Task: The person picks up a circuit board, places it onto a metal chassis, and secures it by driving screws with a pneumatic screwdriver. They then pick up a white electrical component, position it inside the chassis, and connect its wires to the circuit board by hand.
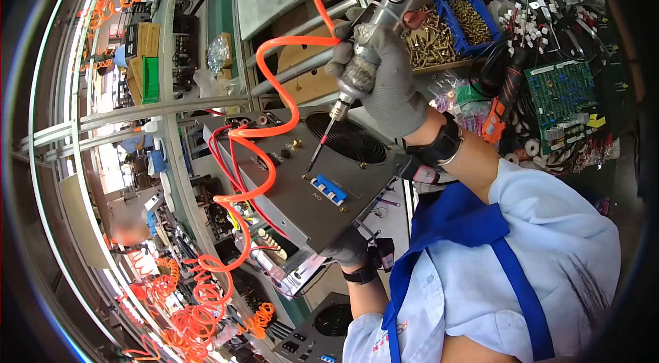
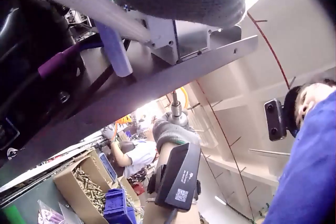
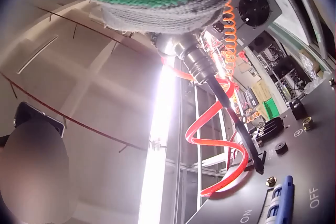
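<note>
- Metal housing [image 1: 288, 191], dark grey, centre of the head frame; round fan grille [image 1: 347, 138] near its upper edge, "ON" and "OFF" printed on its face.
- Hose [image 1: 274, 82], orange-red, coiled; loops from the top centre down across the left part of the housing.
- Power driver [image 1: 357, 71], metal-bodied, upper centre of the frame; long dark bit [image 1: 321, 147] slanting down and left to the housing's face.
- Right hand [image 1: 388, 85], grey glove, upper centre; fingers curled round the driver's body, closed on it.
- Blue tray [image 1: 493, 28], upper right, filled with small brass-coloured screws; more lie loose beside it.
- Left hand [image 1: 347, 248], grey glove, lower centre, at the housing's lower edge; in the left wrist view the glove lies against a pale metal part [image 2: 194, 36] behind the panel. Fingers mostly hidden; cannot tell whether spread or pinching.
- Switch block [image 1: 329, 189], blue and white, on the housing's face, right of the bit's tip.
- Brass-coloured screw [image 3: 270, 181], lower right of the right wrist view, beside the switch block; bit tip just beside its head.
</note>
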`<state>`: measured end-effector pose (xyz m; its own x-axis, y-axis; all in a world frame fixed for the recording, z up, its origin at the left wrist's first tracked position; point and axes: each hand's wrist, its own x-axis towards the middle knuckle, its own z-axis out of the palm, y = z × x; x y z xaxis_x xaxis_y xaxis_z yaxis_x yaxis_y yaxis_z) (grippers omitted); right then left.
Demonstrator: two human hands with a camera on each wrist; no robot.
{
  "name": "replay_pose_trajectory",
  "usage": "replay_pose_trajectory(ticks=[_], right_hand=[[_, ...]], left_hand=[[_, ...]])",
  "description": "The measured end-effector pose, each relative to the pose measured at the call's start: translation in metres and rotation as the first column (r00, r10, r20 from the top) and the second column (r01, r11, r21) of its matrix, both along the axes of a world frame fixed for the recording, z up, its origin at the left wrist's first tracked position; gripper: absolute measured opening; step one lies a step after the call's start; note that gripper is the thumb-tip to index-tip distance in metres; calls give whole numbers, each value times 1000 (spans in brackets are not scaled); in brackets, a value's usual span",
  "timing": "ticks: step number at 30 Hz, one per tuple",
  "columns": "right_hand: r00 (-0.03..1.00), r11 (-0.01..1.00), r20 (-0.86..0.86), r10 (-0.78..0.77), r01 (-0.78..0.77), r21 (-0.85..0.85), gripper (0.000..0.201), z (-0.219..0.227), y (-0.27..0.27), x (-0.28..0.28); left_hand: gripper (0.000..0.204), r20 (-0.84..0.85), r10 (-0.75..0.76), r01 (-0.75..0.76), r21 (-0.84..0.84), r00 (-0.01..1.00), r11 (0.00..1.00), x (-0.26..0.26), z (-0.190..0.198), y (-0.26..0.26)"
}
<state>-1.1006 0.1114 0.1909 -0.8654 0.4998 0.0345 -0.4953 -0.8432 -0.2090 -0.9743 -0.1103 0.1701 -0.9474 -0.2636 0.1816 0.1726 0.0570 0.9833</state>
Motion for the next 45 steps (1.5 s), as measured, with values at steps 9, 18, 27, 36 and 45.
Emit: replay_pose_trajectory(ticks=[9,18,27,36,45], right_hand=[[993,998,94,66,-67,10,48,-4,-9,3],[996,997,47,77,-78,11,50,-2,-12,-4],[995,998,82,64,-66,25,42,3,-11,-3],[913,959,-309,268,-282,-1,35,7,39,-3],[681,437,-173,711,-236,868,40,98,-14,101]], left_hand=[[65,4,-6,7,-195,1000,981,8,-15,-11],[72,37,-32,45,-455,999,890,10,-16,-11],[44,-121,-85,43,-312,989,949,-10,-13,-5],[70,-385,152,-252,-226,910,941,12,38,26],[67,-485,23,-260,-428,874,866,107,35,-5]])
